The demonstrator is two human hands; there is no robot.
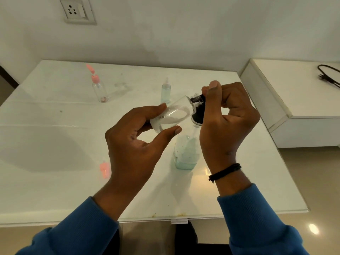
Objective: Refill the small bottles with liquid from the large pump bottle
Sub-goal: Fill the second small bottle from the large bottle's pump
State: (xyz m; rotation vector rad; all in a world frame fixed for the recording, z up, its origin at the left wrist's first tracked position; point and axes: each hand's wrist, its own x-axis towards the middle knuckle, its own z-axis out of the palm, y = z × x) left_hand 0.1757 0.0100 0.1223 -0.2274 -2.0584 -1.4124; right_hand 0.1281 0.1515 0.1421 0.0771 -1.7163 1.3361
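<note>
My left hand (pixel 134 144) holds a small clear bottle (pixel 173 115) between thumb and fingers, tilted with its threaded neck pointing up and right. The neck meets the black pump top (pixel 198 111) of the large pump bottle (pixel 185 153), which stands on the white table (pixel 55 190) with pale blue-green liquid at its bottom. My right hand (pixel 226 122) is curled round that black top, thumb up, hiding most of it. A small pink-capped bottle (pixel 99 89) with its flip lid open and a small bluish nozzle bottle (pixel 166 91) stand further back.
A loose pink cap (pixel 104 169) lies on the table left of my left wrist. A white cabinet (pixel 294 111) with a black cable (pixel 329 74) stands to the right. A wall socket (pixel 77 11) is at upper left.
</note>
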